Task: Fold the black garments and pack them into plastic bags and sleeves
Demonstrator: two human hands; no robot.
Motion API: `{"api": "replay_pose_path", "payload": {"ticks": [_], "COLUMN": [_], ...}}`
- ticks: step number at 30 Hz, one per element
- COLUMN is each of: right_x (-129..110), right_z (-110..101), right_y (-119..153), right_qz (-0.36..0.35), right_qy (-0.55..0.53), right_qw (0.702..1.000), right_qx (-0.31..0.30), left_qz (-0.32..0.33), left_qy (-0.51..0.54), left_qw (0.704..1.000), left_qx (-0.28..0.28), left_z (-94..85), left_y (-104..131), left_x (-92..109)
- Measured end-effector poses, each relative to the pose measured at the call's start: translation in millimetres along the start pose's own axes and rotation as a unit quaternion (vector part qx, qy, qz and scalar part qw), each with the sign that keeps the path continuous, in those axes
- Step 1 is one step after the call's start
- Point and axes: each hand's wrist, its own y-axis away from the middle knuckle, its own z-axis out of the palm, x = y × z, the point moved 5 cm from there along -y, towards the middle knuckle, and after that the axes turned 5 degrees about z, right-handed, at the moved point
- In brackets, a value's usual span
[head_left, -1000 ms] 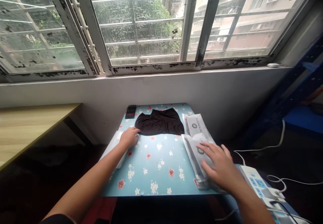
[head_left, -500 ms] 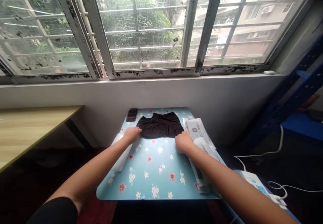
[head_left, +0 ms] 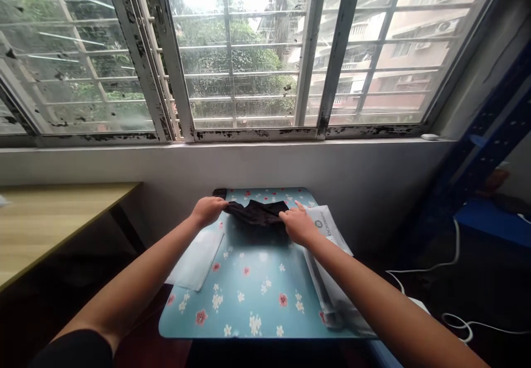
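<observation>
At the left edge of the flowered counter (head_left: 243, 321), a pale flat packet (head_left: 197, 260) is laid just nearer than the left hand (head_left: 209, 211); the forearm is best carried above it so that it is not dragged. By the left hand's fingers, the left end of the black cloth (head_left: 260, 213) is pinched. Just beyond that hand, at the far left corner, a small dark object (head_left: 219, 193) is partly covered from view, so a sweep in that direction should be avoided.

The cloth is held between the two hands over the far half of the counter. Its near edge appears to be raised, with a shadow beneath; whether the far edge is touching the counter cannot be told. Since the middle is slack and creased, an even, gentle outward pull is called for, with both ends held level so that no twist is introduced.

At the right end, the cloth is gripped by the right hand's (head_left: 297, 225) fingers, with one finger pointed outward. Beside that hand, printed bags (head_left: 332, 232) are stacked along the right edge; any stretching to the right should be done above them, lest they be pushed.
</observation>
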Motion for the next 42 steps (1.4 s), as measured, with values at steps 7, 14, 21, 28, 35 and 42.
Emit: {"api": "replay_pose_path", "payload": {"ticks": [7,14,21,28,35,42], "right_x": [-38,-50,-23,-6,6,14], "right_z": [-5,18,32,80,84,56], "right_y": [90,98,18,-13,-29,-27], "right_qz": [-0.190,-0.220,-0.082,-0.032,-0.015,0.001], "right_qy": [-0.079,-0.117,-0.094,-0.031,-0.007,-0.044], "right_qw": [0.978,0.957,0.991,0.995,0.995,0.999], "right_qx": [-0.013,-0.147,-0.058,-0.091,-0.094,-0.030], "left_qz": [0.072,-0.047,-0.094,-0.258,-0.289,-0.258], "left_qy": [-0.001,0.148,0.163,0.408,0.323,0.194], "left_qw": [0.997,0.988,0.982,0.873,0.899,0.946], "left_qx": [-0.037,-0.015,0.027,0.063,0.062,-0.019], "left_z": [-10.8,15.9,35.1,107.7,117.1,92.5], "left_y": [141,208,155,141,129,99], "left_x": [8,-8,-52,-39,-36,-51]}}
